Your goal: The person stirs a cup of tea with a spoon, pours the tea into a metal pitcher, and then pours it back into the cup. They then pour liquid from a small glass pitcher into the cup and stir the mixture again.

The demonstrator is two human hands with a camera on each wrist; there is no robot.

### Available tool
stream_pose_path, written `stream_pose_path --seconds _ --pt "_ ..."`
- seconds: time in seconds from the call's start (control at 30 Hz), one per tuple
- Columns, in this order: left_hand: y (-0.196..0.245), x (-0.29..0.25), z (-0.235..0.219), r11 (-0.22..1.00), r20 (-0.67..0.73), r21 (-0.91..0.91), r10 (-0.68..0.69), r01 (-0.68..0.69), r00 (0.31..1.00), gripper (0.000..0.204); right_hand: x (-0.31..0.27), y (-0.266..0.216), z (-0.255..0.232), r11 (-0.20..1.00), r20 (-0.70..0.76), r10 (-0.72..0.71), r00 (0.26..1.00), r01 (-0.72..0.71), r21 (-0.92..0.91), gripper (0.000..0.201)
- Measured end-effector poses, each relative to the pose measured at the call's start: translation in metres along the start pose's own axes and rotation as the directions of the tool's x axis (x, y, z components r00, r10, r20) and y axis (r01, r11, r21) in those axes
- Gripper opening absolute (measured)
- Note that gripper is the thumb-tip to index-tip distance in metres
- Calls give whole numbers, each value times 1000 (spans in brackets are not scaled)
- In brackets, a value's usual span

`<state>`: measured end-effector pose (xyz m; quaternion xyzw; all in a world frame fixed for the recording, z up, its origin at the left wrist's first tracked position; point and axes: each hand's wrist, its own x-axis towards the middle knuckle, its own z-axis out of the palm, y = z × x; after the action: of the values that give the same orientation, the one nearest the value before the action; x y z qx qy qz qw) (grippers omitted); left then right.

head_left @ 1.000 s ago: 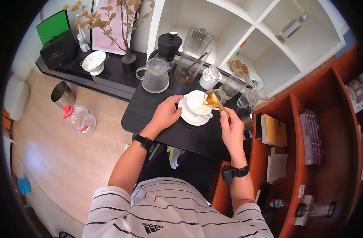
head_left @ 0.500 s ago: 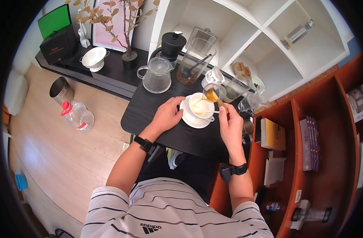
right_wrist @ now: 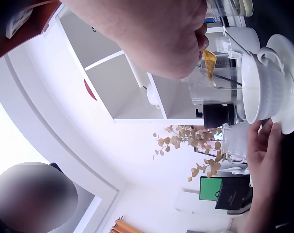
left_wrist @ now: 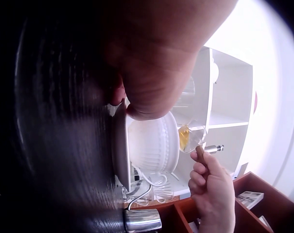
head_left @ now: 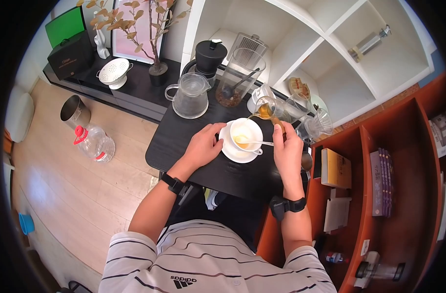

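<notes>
A white cup (head_left: 248, 128) with yellowish liquid in its bottom stands on a white saucer (head_left: 228, 146) on the black table. A white spoon (head_left: 260, 143) leans in the cup, its handle out over the rim. My left hand (head_left: 203, 145) pinches the saucer's left edge between thumb and fingers, close beside the cup. My right hand (head_left: 288, 152) grips the wooden handle (head_left: 278, 122) of a small glass pitcher (head_left: 265, 111). The pitcher holds amber liquid and is tilted, its spout towards the cup, at the cup's far rim in the head view.
Behind the cup stand a glass server (head_left: 190, 97), a black grinder (head_left: 211, 54), a tall glass vessel (head_left: 238, 78) with a dark scoop and a glass dripper (head_left: 322, 122). A brown bookshelf (head_left: 362, 161) flanks the table's right. A plastic bottle (head_left: 97, 145) stands on the floor.
The right hand has drawn the glass pitcher back from over the cup towards its far side. More of the cup's inside and the yellowish liquid now shows. The left hand stays at the saucer.
</notes>
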<state>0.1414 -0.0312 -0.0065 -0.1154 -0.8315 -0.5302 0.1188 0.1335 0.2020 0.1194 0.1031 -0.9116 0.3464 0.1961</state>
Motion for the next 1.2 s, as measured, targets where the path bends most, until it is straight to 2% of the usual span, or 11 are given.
stream_pose_path --seconds 0.17,0.6,0.67,1.2 --pt "4 0 -1 1000 -2 1 -17 17 1000 48 1 10 -5 1000 -43 -10 999 9 -23 27" --pt "1 0 1 1000 -6 2 7 -7 1000 51 -25 12 -34 994 -15 43 999 -45 -102 23" --pt "0 1 2 1000 -8 5 1 -1 1000 51 -30 12 -37 995 -20 -3 1000 1 -104 23" --pt "-1 0 2 1000 -14 -8 -3 3 1000 51 -46 -11 -30 995 52 -49 997 54 -81 22"
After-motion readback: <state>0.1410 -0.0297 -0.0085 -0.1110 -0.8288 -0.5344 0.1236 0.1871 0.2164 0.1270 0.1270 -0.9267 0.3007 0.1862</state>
